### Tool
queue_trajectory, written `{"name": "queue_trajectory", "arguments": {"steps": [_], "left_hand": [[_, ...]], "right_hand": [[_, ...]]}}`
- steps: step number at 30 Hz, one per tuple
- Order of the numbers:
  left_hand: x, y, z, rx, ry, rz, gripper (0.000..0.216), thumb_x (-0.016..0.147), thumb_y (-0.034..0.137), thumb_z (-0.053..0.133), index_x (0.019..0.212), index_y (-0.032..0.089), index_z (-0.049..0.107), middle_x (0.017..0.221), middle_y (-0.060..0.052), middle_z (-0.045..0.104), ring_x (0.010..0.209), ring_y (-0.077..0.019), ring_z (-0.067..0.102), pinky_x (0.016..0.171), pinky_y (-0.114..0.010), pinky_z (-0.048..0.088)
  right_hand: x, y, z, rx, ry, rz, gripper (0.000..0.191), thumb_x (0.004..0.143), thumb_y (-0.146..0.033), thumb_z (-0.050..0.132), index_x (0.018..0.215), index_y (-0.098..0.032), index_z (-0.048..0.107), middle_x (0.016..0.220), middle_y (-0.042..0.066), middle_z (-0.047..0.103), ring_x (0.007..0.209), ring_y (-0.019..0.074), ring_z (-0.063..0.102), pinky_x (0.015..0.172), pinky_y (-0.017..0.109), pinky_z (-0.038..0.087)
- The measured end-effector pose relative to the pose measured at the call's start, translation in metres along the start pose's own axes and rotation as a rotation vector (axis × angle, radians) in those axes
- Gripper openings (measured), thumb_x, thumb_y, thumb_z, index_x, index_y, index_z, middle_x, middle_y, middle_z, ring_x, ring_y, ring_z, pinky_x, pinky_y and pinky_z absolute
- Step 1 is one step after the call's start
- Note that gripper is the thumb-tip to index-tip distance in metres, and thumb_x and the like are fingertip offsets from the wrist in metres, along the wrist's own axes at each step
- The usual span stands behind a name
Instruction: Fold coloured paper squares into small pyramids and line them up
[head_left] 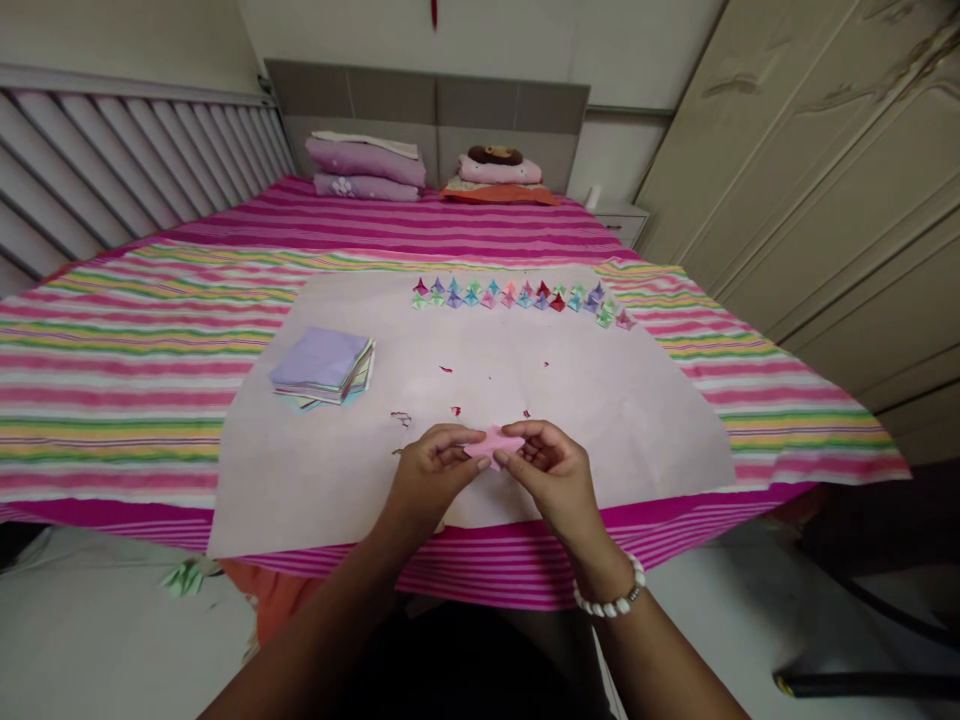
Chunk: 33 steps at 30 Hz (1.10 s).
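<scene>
The left hand [437,468] grips the left end of a small, folded pink paper piece [493,447] between thumb and fingers; the right hand [553,468] pinches its right end. The piece is over the near part of a large off-white sheet [637,420] on a striped, multicoloured bed cover [105,390]. A stack of square coloured papers [322,360], lavender on top, lies to the left, small dark red scraps [455,411] lie ahead, and little multicoloured folded-paper shapes [508,297] sit mostly in 2 rows near the far edge.
</scene>
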<state>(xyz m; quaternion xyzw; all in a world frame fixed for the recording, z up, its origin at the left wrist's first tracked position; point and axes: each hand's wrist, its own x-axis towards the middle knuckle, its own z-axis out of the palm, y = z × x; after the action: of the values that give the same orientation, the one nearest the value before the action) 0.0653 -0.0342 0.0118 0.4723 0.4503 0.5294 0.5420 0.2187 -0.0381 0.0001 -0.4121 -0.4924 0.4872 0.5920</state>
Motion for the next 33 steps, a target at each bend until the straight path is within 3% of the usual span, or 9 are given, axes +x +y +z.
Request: {"name": "queue_trajectory", "arguments": {"steps": [14,20,23,28,33], "left_hand": [[0.001,-0.004,-0.004,0.236,-0.032,0.155,0.010,0.069,0.026,0.074,0.070,0.017,0.070,0.077,-0.003,0.064,0.072,-0.0141,0.060,0.065,-0.026,0.048],[0.002,0.001,-0.008,0.245,-0.110,0.106,0.010,0.071,0.027,0.072,0.071,0.017,0.068,0.074,-0.002,0.065,0.073,-0.0142,0.059,0.067,-0.026,0.046],[0.001,0.003,-0.007,0.249,-0.146,0.053,0.012,0.073,0.029,0.071,0.074,0.017,0.068,0.072,-0.002,0.065,0.071,-0.0142,0.059,0.067,-0.027,0.045],[0.000,0.005,-0.006,0.362,-0.211,0.166,0.018,0.079,0.029,0.065,0.092,0.021,0.074,0.083,-0.004,0.066,0.079,-0.0163,0.060,0.068,-0.028,0.045],[0.002,0.004,-0.007,0.380,-0.184,0.183,0.013,0.079,0.029,0.066,0.083,0.022,0.076,0.077,-0.004,0.066,0.074,-0.0157,0.060,0.065,-0.027,0.044]], "right_hand": [[0.000,0.001,-0.002,-0.179,-0.033,-0.122,0.025,0.073,-0.025,0.075,0.097,-0.024,0.070,0.074,0.000,0.063,0.067,0.0149,0.056,0.066,0.031,0.049],[0.005,-0.009,-0.007,-0.315,-0.101,-0.261,0.011,0.074,-0.028,0.076,0.084,-0.024,0.072,0.086,0.004,0.059,0.082,0.0187,0.057,0.073,0.034,0.046],[0.006,-0.010,-0.007,-0.257,-0.146,-0.223,0.009,0.074,-0.029,0.076,0.075,-0.023,0.070,0.083,0.003,0.061,0.082,0.0187,0.058,0.076,0.035,0.045],[0.007,-0.006,-0.008,-0.116,-0.155,-0.063,0.016,0.073,-0.033,0.077,0.067,-0.021,0.068,0.070,0.001,0.062,0.068,0.0158,0.057,0.068,0.032,0.045],[0.007,-0.002,-0.008,-0.106,-0.143,-0.028,0.015,0.073,-0.032,0.076,0.066,-0.021,0.070,0.068,0.000,0.062,0.067,0.0153,0.057,0.069,0.031,0.045]]}}
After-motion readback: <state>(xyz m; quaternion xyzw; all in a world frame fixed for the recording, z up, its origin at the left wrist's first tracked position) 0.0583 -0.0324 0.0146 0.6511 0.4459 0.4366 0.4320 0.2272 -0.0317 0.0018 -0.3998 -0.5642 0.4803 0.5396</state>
